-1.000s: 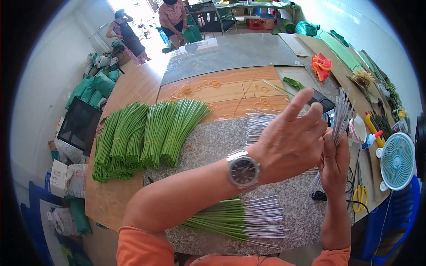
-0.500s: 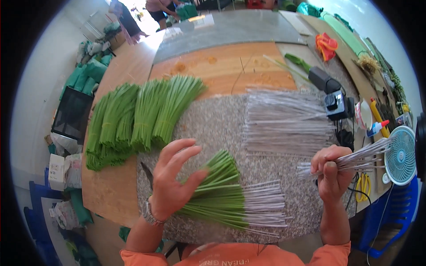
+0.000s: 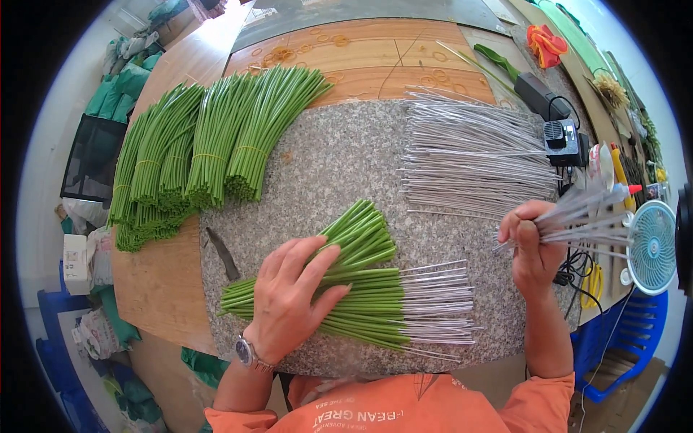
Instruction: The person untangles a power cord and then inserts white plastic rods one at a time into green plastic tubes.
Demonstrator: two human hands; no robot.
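My left hand (image 3: 292, 299) lies over a spread of green plastic stems (image 3: 364, 307), fingers stretched and thumb apart. Thin white wires (image 3: 440, 303) stick out of the right ends of these stems. Crossing just above them, a small group of plain green stems (image 3: 361, 234) touches my left fingertips. At the right, my right hand (image 3: 533, 249) is closed around a bunch of white wires (image 3: 592, 224), which fan out blurred toward the right. Beyond that hand lies a wide layer of loose white wires (image 3: 476, 159). Rubber-banded bundles of green stems (image 3: 238, 137) are piled at the left.
A speckled stone slab (image 3: 346, 155) covers the work area. A dark curved tool (image 3: 222, 254) lies left of my left hand. Rubber bands (image 3: 281, 54) dot the wooden board behind. A boxy device (image 3: 564, 141), yellow-handled scissors (image 3: 593, 285) and a blue fan (image 3: 653, 249) line the right edge.
My left hand has come down from above the stems and now rests on them. My right hand still grips the wires, whose far ends now spread wider. The view has shifted, too.
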